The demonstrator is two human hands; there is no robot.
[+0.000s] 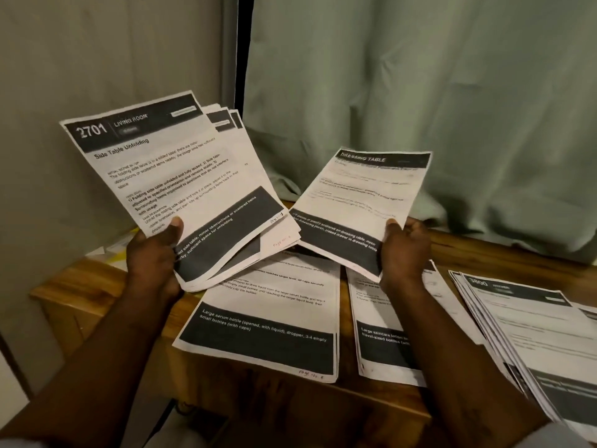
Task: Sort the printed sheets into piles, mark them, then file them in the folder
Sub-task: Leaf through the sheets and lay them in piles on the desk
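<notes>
R hand (405, 245) pinches a single sheet (361, 202) (header DRESSING TABLE) at its near right corner, thumb on top, fingers curled under. The sheet rises up & away from the hand, long axis pointing away from the person and tipped a bit left. L hand (155, 253) grips the stack (168, 169) by its near edge, thumb on the front page (2701 LIVING ROOM), pages fanned out behind and leaning up-left of the hand. The sheet's low left corner meets or overlaps the stack's low right corner between the two hands; can't tell if they touch. The next move prob turns on the piles on the counter (290, 409). The skincare pile (384, 344) lies right under the R hand, partly hidden by the wrist. The serum pile (265, 321) is down-left of it, between the forearms. The 3800 pile (533, 331) sits off to the R of that forearm, fanned & skewed. All lie flat, long axis roughly away from the person. The R hand is the nearer one to all three, w/ L busy holding. Headers of the two nearer piles are covered, so which pile suits this sheet can't be read; likeliest a short drop straight down or down-left.
</notes>
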